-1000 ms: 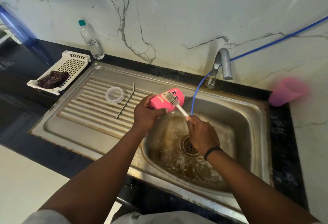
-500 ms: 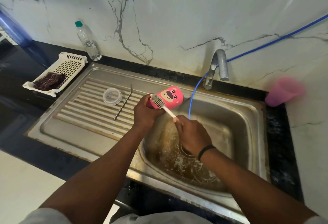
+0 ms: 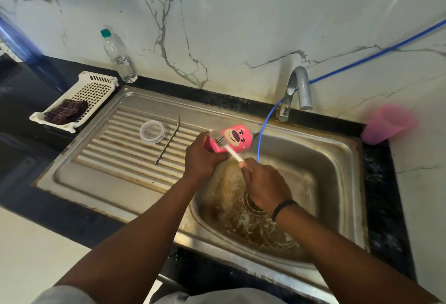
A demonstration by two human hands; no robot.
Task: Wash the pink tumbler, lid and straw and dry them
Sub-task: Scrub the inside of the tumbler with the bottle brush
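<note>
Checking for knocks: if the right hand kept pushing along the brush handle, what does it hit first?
Most likely the pink tumbler: the right hand aims the brush up-left, bristles already against it, left hand just beside.

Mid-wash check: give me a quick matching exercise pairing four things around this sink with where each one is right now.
Things:
1. pink tumbler
2. clear lid
3. metal straw
4. checked cloth

Places:
A. in the white basket on the counter
B. lying on the drainboard, right of the lid
C. in the left hand, over the basin edge
D. flat on the drainboard, left of the straw

Pairs: 1-C, 2-D, 3-B, 4-A
</note>
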